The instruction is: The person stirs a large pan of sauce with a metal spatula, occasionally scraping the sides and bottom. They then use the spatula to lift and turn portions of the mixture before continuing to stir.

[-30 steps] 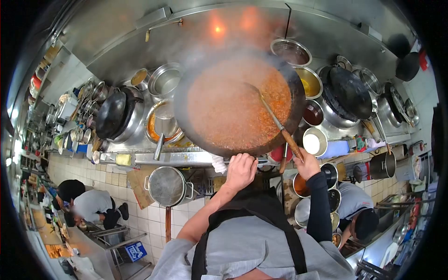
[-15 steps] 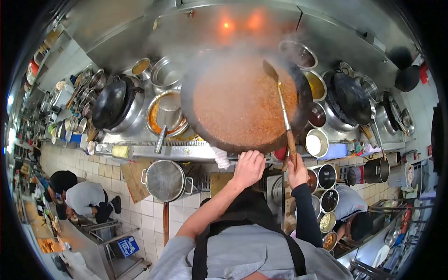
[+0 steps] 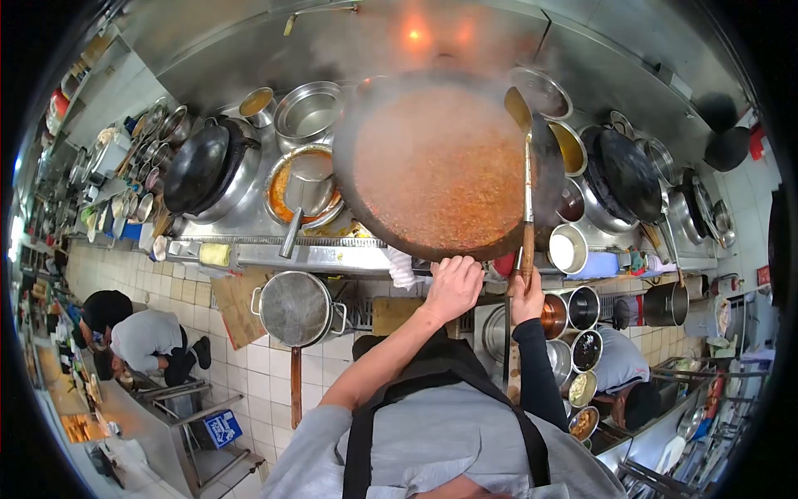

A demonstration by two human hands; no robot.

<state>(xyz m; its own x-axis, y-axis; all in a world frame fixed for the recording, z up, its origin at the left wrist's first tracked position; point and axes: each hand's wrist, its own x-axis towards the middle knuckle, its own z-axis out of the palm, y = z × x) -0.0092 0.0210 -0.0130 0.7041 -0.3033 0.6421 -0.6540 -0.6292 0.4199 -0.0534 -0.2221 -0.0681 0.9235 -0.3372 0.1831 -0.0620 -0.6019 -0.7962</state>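
Steam rises from a large black wok [image 3: 353, 200] full of red-brown, bubbling sauce [image 3: 440, 166]. At its near rim, my left hand [image 3: 454, 287] is closed, with the fingers curled against the edge, perhaps over cloth; what they hold is hidden. A white cloth [image 3: 401, 268] hangs just left of it. My right hand [image 3: 525, 299] is wrapped around the wooden handle of a long metal spatula [image 3: 528, 179]. The spatula stands nearly straight away from me, its blade over the wok's right rim.
Left of the wok are a pan of orange sauce [image 3: 277, 191] with a ladle [image 3: 295, 224], and a black wok [image 3: 197, 170]. A strainer pot [image 3: 295, 308] stands below. Ingredient pots [image 3: 587, 350] sit near my right arm. One person [image 3: 150, 337] bends at left, another [image 3: 615, 362] at right.
The spatula blade has moved right, from over the sauce to the wok's right rim. My hands have shifted slightly right. Less steam covers the sauce.
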